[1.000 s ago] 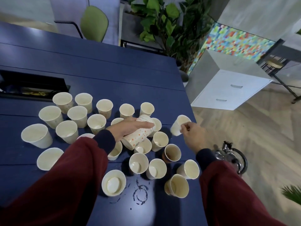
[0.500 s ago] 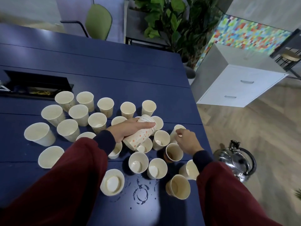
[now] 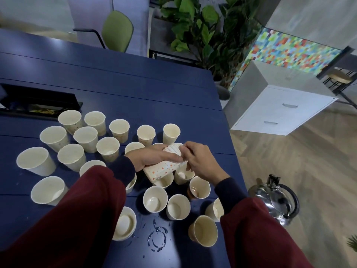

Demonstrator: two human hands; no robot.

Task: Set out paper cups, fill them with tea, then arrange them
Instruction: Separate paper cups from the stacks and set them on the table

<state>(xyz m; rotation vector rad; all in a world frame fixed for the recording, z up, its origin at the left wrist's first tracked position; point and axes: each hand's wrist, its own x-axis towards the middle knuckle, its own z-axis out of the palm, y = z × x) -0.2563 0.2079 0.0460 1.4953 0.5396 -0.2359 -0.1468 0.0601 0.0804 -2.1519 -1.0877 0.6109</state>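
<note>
Gripping a tilted stack of dotted cups [image 3: 164, 167], the left hand [image 3: 154, 157] wraps it; the right hand [image 3: 199, 161] pinches its rims. Below them, a cup [image 3: 200, 187] holds brown tea.

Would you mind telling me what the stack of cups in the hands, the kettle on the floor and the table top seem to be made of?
Stack of cups: apparently paper, matte cream with printed coloured dots and thin rolled rims.
Kettle: looks like polished metal, given its mirror-like reflections; the dark handle may be plastic, though that is uncertain.
Table top: dark blue painted boards, probably wood or laminate, with visible seams and a soft sheen.
</note>
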